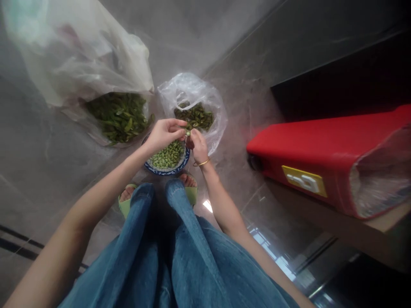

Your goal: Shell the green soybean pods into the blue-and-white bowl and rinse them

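My left hand (165, 133) and my right hand (199, 147) meet over the far right rim of a bowl. Their fingertips are pinched together around a small bean pod, mostly hidden by the fingers. A pale green bean (188, 133) shows between the fingertips. Below sits the blue-and-white patterned bowl (167, 172), holding many shelled green beans (168, 156). Just beyond my hands, a thin clear plastic bag (216, 102) lies open with brownish-green pods (201, 117) inside. A gold bangle (202, 163) circles my right wrist.
To the left stands a large whitish plastic bag (105, 60), its mouth showing a heap of green pods (120, 116). A red case (308, 145) with a yellow label is on the right, by a dark cabinet. My green-slippered feet rest on the grey tiled floor (237, 171).
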Action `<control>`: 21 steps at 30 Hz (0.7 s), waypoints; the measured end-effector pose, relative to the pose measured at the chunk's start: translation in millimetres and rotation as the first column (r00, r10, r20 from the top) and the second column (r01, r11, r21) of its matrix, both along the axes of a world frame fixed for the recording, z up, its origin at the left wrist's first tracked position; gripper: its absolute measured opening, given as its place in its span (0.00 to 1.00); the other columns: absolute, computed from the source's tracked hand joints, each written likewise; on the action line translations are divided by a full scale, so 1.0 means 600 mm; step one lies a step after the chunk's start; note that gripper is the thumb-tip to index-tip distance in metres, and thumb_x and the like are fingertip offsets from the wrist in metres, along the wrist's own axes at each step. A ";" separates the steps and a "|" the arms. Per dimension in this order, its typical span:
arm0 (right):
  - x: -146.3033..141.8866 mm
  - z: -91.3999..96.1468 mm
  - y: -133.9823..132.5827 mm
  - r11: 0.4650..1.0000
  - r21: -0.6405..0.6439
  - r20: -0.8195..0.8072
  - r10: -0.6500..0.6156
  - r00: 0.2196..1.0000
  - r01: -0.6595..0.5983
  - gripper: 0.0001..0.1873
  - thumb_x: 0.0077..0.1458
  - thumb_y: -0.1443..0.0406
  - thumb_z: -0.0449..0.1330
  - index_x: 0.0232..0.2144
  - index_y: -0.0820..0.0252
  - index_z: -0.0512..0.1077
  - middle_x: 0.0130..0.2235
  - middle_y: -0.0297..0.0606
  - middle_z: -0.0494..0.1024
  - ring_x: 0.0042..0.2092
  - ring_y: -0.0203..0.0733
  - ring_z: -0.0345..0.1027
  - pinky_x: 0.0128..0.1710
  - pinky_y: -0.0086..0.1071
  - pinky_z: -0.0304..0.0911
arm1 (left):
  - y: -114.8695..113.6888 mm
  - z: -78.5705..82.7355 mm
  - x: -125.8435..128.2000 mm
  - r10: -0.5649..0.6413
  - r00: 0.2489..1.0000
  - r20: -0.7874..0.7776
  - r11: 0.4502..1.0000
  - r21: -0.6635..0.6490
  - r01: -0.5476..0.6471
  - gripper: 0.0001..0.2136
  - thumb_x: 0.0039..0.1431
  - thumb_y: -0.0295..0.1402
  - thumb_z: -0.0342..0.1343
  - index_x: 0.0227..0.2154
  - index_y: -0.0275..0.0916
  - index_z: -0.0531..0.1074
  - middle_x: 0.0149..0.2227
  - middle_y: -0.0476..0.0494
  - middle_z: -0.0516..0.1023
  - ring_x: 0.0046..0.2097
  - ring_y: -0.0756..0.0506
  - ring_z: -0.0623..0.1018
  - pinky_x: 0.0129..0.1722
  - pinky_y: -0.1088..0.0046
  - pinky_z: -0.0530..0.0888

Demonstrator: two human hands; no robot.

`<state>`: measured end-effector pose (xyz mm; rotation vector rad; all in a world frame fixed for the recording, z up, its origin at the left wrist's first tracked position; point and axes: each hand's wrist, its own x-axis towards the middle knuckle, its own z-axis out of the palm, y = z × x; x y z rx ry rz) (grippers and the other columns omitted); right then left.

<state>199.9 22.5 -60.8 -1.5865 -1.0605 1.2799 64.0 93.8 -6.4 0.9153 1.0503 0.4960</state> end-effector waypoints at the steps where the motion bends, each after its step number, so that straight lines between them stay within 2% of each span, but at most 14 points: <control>1: 0.000 -0.001 -0.001 1.000 -0.018 -0.039 -0.026 0.999 0.026 0.27 0.59 0.40 0.43 0.25 0.54 0.57 0.23 0.30 0.56 0.25 0.35 0.54 0.24 0.31 0.56 | 0.000 -0.002 -0.001 -0.016 1.000 -0.014 0.999 0.035 0.016 0.14 0.49 0.25 0.60 0.41 0.30 0.74 0.25 0.48 0.78 0.28 0.50 0.78 0.33 0.76 0.75; 4: -0.003 0.005 -0.001 0.995 -0.054 -0.124 -0.090 0.988 0.084 0.26 0.56 0.40 0.48 0.25 0.54 0.59 0.23 0.30 0.57 0.24 0.34 0.53 0.24 0.30 0.55 | -0.001 -0.008 -0.002 -0.030 0.998 -0.050 0.991 0.130 0.037 0.17 0.46 0.25 0.61 0.42 0.31 0.74 0.28 0.47 0.80 0.31 0.49 0.79 0.34 0.76 0.76; 10: -0.014 0.013 -0.002 0.995 -0.087 -0.124 -0.068 0.990 0.057 0.27 0.55 0.38 0.48 0.26 0.54 0.61 0.24 0.31 0.58 0.26 0.35 0.53 0.25 0.31 0.55 | -0.011 -0.010 -0.005 0.079 0.993 -0.085 0.968 0.246 -0.056 0.12 0.44 0.24 0.59 0.35 0.34 0.73 0.26 0.50 0.78 0.29 0.52 0.78 0.31 0.79 0.74; 17: -0.038 0.012 -0.002 0.984 -0.150 -0.291 -0.133 0.947 0.092 0.29 0.51 0.37 0.51 0.21 0.54 0.58 0.20 0.29 0.54 0.22 0.34 0.48 0.22 0.31 0.52 | -0.027 -0.005 -0.005 0.217 0.976 -0.019 0.970 0.119 -0.214 0.08 0.41 0.19 0.58 0.26 0.35 0.68 0.22 0.55 0.72 0.25 0.56 0.71 0.26 0.83 0.67; 21: -0.055 0.022 -0.005 0.977 -0.132 -0.333 -0.203 0.921 0.168 0.28 0.53 0.40 0.51 0.20 0.54 0.55 0.21 0.29 0.53 0.23 0.34 0.48 0.22 0.31 0.53 | -0.039 -0.010 -0.008 0.242 0.970 0.000 0.962 0.126 -0.240 0.08 0.43 0.20 0.57 0.27 0.35 0.68 0.23 0.54 0.72 0.26 0.56 0.72 0.27 0.82 0.69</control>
